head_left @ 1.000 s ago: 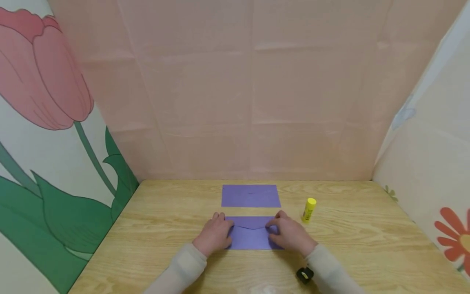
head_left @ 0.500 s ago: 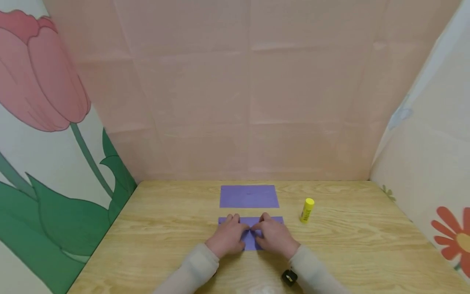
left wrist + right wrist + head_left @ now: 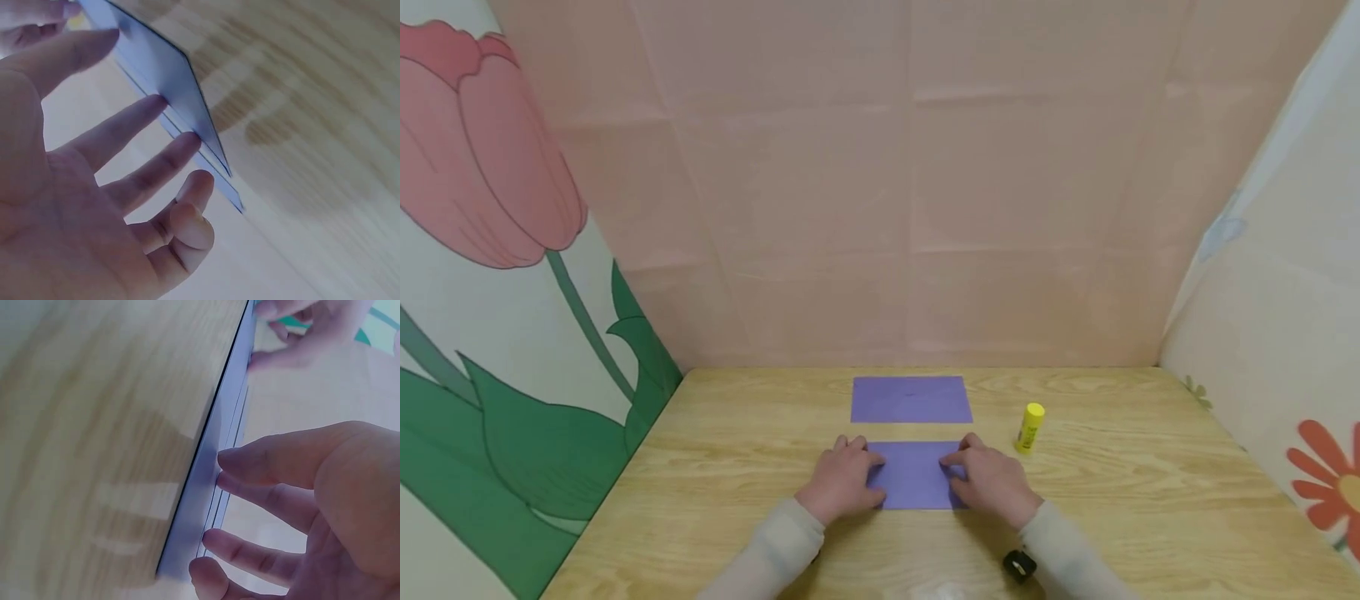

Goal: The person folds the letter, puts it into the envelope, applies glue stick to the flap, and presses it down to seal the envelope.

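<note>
A purple envelope [image 3: 913, 477] lies flat on the wooden table, with no flap edge visible on its face in the head view. At its left side rests my left hand [image 3: 842, 482], thumb and index fingertip on the paper. My right hand [image 3: 997, 483] mirrors it on the right side, touching the face with thumb and fingers. In the left wrist view the left hand's fingers [image 3: 144, 119] are mostly extended against the envelope [image 3: 169, 75]. In the right wrist view the right thumb [image 3: 269, 459] and fingertips meet the envelope [image 3: 215, 437]. Neither hand grips it.
Behind the envelope lies a second purple envelope [image 3: 912, 400], flat. A yellow glue stick [image 3: 1031, 427] stands upright to the right. The wooden table [image 3: 715, 467] ends at a pinkish backdrop [image 3: 910, 208]. A small black device [image 3: 1019, 567] sits under the right sleeve.
Both hands came together at the envelope's middle, then spread back out to its sides. The flap edge visible a second ago no longer shows.
</note>
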The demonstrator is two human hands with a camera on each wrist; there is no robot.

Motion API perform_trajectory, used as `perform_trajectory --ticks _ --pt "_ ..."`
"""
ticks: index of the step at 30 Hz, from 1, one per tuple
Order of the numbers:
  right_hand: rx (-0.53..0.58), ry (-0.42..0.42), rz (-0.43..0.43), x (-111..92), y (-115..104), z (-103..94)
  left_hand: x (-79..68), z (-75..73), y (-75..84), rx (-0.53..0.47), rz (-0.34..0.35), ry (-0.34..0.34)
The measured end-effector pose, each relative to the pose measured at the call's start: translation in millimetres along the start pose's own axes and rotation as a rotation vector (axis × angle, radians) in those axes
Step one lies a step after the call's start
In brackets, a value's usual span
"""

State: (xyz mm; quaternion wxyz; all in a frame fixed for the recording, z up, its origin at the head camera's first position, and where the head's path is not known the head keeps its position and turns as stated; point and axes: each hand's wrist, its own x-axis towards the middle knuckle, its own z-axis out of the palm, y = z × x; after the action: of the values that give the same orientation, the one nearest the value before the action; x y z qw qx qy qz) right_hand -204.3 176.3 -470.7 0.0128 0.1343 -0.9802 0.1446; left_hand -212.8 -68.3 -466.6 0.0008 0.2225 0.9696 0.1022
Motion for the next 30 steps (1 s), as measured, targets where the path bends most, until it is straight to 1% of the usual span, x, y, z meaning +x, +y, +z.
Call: perform_trajectory --ticks 4,8,10,13,18,21,24,30 --pt "-0.016 0.005 0.022 -1 12 -1.4 -3.8 -4.3 -5.9 -0.007 -0.006 -0.006" --pt "-0.036 0.016 0.037 -2 21 -5.1 -6.5 -7.7 -11.1 -0.002 -0.015 0.021" --pt "-0.04 0.016 0.052 -2 24 -7.2 -6.8 -8.5 -13.1 -0.005 -0.024 0.024" --pt "-0.039 0.015 0.06 -3 24 -10.7 -6.7 -7.7 -15.2 -0.01 -0.031 0.016" --pt "-0.059 0.022 0.047 -6 16 -13.5 -7.7 -5.6 -14.9 -0.014 -0.014 -0.012" --pt "-0.087 0.045 0.045 -7 10 -12.0 -8.9 -5.3 -11.8 -0.016 -0.004 -0.024" --pt "-0.103 0.063 0.041 -6 3 -11.8 -8.4 -5.7 -5.0 0.003 0.014 -0.03" --pt "-0.108 0.02 0.041 1 -11 -7.5 -3.0 -4.2 17.2 0.044 0.049 -0.061"
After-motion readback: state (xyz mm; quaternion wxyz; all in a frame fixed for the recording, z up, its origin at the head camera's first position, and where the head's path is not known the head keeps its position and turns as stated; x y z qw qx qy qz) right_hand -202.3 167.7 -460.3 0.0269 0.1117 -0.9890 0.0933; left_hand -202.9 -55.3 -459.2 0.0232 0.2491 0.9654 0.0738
